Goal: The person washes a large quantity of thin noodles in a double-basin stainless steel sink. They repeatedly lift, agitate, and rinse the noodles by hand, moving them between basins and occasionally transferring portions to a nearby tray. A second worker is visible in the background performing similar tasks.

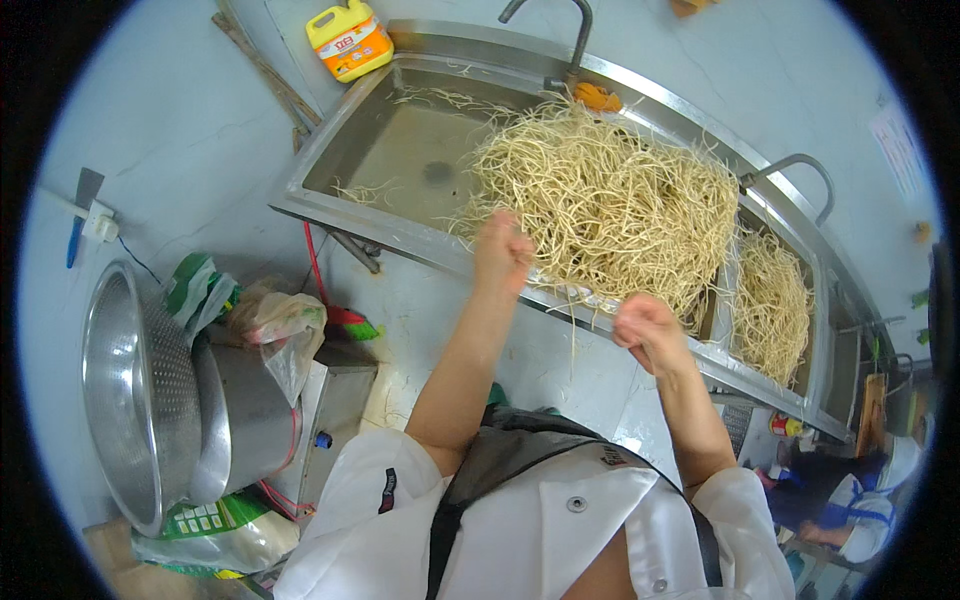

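A large tangled heap of long, thin, pale yellow plant strands (pixel 607 202) fills much of the stainless steel sink (pixel 337 206) before me. My left hand (pixel 506 251) is at the heap's near left edge, fingers curled and blurred. Curled and blurred too, my right hand (pixel 651 330) hovers by the sink's front rim at the heap's near right. Whether either hand grips a strand is too blurred to tell. A few strands hang over the front rim between the hands. More strands (pixel 772 307) lie in the smaller right basin.
A yellow detergent jug (pixel 350 41) stands at the sink's back left corner. Two faucets (pixel 581 37) (pixel 795 161) rise behind, with an orange cloth (pixel 598 97) between. A perforated steel colander (pixel 139 397) leans at left near a red broom (pixel 352 321). Another person (pixel 840 495) is at far right.
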{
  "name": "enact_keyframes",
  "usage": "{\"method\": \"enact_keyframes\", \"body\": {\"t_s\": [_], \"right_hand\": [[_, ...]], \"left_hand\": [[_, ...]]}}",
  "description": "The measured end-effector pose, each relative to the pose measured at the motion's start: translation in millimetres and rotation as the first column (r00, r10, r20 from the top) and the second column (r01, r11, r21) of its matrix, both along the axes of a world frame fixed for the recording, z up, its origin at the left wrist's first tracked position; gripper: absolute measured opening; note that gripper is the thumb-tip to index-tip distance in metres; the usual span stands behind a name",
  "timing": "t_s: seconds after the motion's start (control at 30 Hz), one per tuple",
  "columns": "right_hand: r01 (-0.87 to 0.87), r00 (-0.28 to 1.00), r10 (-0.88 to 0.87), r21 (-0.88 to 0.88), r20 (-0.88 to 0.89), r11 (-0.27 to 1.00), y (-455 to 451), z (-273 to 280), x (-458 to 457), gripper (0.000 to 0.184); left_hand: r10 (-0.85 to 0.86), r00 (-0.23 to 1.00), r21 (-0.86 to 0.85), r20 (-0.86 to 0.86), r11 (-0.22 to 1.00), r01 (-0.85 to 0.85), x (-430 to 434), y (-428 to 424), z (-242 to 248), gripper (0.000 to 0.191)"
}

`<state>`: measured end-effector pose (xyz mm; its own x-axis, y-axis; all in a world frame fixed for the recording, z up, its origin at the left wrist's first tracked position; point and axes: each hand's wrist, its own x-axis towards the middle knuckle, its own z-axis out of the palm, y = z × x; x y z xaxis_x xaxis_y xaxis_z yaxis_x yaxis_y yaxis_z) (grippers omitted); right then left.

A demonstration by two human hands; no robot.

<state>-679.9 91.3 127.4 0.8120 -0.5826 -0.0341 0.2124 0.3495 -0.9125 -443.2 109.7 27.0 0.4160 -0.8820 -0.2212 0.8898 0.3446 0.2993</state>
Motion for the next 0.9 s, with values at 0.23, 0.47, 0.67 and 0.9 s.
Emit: {"method": "enact_keyframes", "body": {"t_s": [0.23, 0.47, 0.67, 0.9], "right_hand": [[0.73, 0.683, -0.594, -0.36, 0.425, 0.581, -43.9, 82.3, -101.5, 0.006], [0.07, 0.454, -0.753, -0.823, -0.477, 0.564, -59.9, -76.9, -84.5, 0.06], [0.063, 0.833, -0.193, -0.258, -0.518, 0.964, 76.9, -136.9, -86.1, 0.03], [0.163, 0.49, -0.522, -0.515, -0.698, 0.842, 135.3, -199.3, -242.3, 0.016]], "left_hand": [[0.44, 0.836, 0.092, 0.328, 0.866, -0.492, 139.9, 149.6, -27.6, 0.019], [-0.091, 0.821, 0.332, 0.564, 0.935, -0.124, -4.9, 133.6, -45.7, 0.018], [-0.583, 0.618, 0.452, 0.526, 0.808, 0.378, -148.8, 103.0, -35.6, 0.019], [-0.583, -0.247, 0.632, 0.774, 0.737, 0.242, -196.6, 110.4, -78.3, 0.036]]}}
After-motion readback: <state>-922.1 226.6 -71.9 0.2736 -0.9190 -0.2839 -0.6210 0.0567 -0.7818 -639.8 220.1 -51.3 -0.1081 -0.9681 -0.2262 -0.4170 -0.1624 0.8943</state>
